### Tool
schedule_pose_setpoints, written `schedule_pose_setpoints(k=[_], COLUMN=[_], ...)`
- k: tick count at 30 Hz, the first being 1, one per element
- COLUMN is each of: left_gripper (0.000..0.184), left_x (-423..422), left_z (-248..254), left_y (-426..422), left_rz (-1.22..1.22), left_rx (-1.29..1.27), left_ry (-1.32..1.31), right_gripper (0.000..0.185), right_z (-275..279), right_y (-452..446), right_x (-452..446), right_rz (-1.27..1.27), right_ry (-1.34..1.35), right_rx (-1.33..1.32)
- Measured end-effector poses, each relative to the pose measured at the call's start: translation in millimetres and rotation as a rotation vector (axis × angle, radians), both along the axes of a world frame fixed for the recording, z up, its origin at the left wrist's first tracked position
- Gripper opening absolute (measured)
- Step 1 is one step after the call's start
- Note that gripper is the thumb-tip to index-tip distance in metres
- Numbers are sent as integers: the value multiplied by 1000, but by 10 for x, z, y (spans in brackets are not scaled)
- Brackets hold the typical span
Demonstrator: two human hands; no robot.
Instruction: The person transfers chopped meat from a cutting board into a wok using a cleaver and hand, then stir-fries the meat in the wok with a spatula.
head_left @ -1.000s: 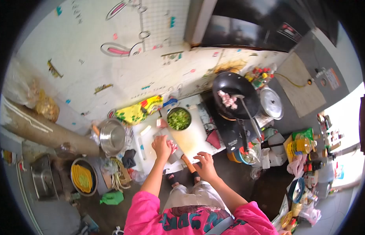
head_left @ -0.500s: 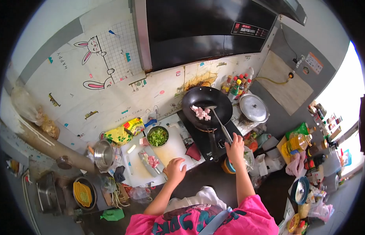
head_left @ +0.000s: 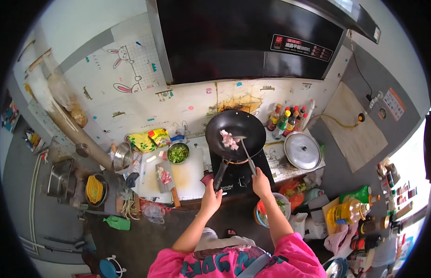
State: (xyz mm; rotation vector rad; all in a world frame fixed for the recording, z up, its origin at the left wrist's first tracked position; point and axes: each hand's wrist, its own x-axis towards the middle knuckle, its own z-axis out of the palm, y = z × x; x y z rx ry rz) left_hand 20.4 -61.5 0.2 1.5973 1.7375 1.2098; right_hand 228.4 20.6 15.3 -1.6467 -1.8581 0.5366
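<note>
A black wok (head_left: 218, 134) stands on the black stove (head_left: 238, 186), with pale pink diced meat (head_left: 230, 140) in it. My left hand (head_left: 211, 199) is closed at the end of the wok's handle. In my right hand (head_left: 261, 184) is the handle of a metal spatula (head_left: 247, 150), whose blade rests in the wok beside the meat. On the white cutting board (head_left: 192, 178) lies a cleaver (head_left: 175, 198) with more diced meat (head_left: 165, 176) on its blade. Behind it stands a metal bowl of chopped greens (head_left: 178, 153).
Several sauce bottles (head_left: 281, 124) and a lidded pot (head_left: 302, 150) stand right of the wok. Yellow packets (head_left: 159, 137) lie behind the board. The range hood (head_left: 243, 41) hangs above. Below the counter at right sits a bucket (head_left: 261, 214).
My left hand has moved from beside the cleaver to the wok's handle. My right hand still holds the spatula in the wok. The camera view has shifted.
</note>
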Motion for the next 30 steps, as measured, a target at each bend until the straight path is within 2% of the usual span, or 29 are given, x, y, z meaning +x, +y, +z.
schedule_pose_setpoints(k=[4,6,8,11,12,16,20,23,24,28,30], left_gripper=[52,49,46,46,47,49,41,41,51,50,51], left_x=[-14,-36,8,15,12,2,-64,-64,-25,107,132], left_z=[-123,-131,-104,-83,-70,-20,-447,-584,-325,-240,-165], left_y=[181,243,294,301,317,322,448,497,431,383,355], left_rz=[79,47,51,62,59,57,69,32,-11,-9,-38], left_rx=[58,-17,-147,-112,-172,-162,15,6,-211,-250,-203], left_ry=[216,238,149,227,139,179,253,232,92,155,216], right_gripper=[39,39,39,42,45,45,45,44,43,39,39], right_z=[112,131,171,246,220,202,213,220,235,297,296], right_y=[-21,-21,-7,-96,-102,-200,-310,-331,-334,-261,-218], right_x=[68,59,87,158,204,365,476,524,511,327,168], right_rz=[58,66,64,49,66,70,51,46,42,63,65], right_ry=[-12,6,3,-45,-52,-85,-102,-94,-61,61,72], right_rx=[72,70,45,15,10,15,-37,-22,-3,90,49])
